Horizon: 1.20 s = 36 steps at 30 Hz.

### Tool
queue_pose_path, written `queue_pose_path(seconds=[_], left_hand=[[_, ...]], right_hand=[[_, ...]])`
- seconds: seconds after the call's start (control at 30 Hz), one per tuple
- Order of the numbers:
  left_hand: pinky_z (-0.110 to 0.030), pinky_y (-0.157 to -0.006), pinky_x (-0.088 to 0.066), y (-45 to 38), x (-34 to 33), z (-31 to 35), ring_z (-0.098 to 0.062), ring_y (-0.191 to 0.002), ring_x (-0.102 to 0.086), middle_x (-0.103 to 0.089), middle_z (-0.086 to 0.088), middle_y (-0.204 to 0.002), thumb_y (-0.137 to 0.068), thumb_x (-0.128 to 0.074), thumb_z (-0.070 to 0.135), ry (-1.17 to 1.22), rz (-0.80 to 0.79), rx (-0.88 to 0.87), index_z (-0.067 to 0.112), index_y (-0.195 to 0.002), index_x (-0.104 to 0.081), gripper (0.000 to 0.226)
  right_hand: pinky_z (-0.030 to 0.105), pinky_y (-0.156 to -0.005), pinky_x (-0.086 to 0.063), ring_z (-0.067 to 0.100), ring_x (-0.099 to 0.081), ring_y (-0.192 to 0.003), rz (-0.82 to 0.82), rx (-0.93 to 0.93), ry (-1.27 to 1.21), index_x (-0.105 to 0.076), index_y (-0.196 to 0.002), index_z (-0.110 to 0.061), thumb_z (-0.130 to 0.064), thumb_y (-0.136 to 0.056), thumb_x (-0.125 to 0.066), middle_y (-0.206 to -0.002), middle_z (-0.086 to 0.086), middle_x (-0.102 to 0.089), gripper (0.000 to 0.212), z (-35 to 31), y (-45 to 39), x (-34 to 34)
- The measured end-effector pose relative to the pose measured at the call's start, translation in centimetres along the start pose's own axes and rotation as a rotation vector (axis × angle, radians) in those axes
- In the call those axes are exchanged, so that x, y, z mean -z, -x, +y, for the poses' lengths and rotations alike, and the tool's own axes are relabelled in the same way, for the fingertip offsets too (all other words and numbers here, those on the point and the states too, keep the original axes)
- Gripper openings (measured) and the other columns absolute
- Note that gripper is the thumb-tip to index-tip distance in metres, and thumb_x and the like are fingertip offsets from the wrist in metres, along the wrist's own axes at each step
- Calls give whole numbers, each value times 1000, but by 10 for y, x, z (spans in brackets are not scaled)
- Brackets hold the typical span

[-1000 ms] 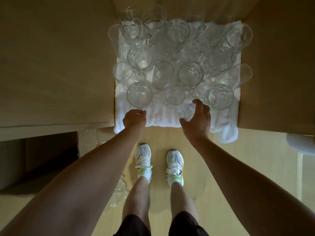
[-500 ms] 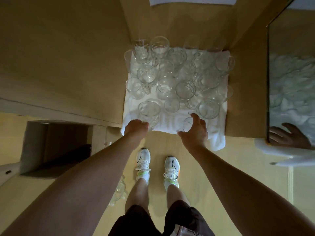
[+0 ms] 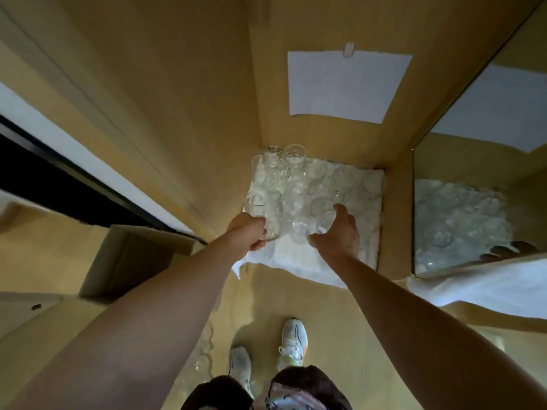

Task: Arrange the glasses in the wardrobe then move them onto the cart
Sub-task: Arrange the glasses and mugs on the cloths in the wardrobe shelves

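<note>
Two glasses are coming off the white towel [image 3: 299, 261] in the wardrobe: your left hand [image 3: 248, 235] is gripping a glass mug [image 3: 266, 216], your right hand [image 3: 337, 232] is curling round a small glass [image 3: 302, 230]. Remaining glasses [image 3: 296, 179] are crowding directly behind both.

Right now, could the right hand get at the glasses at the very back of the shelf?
Probably not directly. The right hand grips a glass at the front edge of the cloth, and rows of other glasses stand between it and the back glasses. It would have to reach over them.
</note>
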<state>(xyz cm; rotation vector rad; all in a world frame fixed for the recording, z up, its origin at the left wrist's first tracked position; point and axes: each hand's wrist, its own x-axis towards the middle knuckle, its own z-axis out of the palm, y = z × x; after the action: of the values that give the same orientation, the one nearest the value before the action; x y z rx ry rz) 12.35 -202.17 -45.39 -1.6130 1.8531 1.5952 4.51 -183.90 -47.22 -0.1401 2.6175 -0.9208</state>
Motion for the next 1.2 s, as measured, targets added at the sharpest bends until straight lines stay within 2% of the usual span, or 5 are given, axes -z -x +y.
queue_pose_path(seconds=[0.2,0.4,0.57,0.77,1.2], left_hand=[[-21,-41,-48,51,36,34,-21,-52,-59,-66,-7,-82,-101,-59,24,1,-31,-164,10,-85,-60,21],[-30,-57,-56,106,75,41,-21,-58,-59,-66,-6,-83,-100,-61,24,12,-57,-328,11,-86,-61,20],[-28,-54,-49,152,105,35,-18,-56,-52,-62,-7,-83,-102,-59,21,46,-111,-445,14,-83,-57,20],[-24,-45,-43,200,130,30,-17,-53,-47,-57,-6,-72,-101,-58,16,71,-193,-592,11,-98,-62,8],[-31,-56,-55,275,104,28,-16,-52,-54,-62,-6,-78,-101,-60,17,-9,-332,-746,16,-85,-58,16]], right_hand=[[42,-94,-54,32,-55,-123,63,52,-28,-38,-145,-16,-24,-67,-87,-134,10,-53,92,-42,26,43],[30,-82,-45,31,-60,-114,202,114,-28,-45,-139,-15,-34,-65,-89,-126,11,-61,89,-69,79,75],[34,-87,-46,31,-58,-119,302,140,0,-41,-145,-14,-38,-67,-88,-130,10,-59,94,-94,133,99],[32,-73,-42,27,-59,-99,434,137,-57,-48,-123,-13,-38,-67,-89,-114,6,-63,75,-110,195,126],[38,-96,-49,28,-57,-124,582,103,-137,-45,-146,-17,-42,-65,-88,-133,4,-63,96,-88,273,194]])
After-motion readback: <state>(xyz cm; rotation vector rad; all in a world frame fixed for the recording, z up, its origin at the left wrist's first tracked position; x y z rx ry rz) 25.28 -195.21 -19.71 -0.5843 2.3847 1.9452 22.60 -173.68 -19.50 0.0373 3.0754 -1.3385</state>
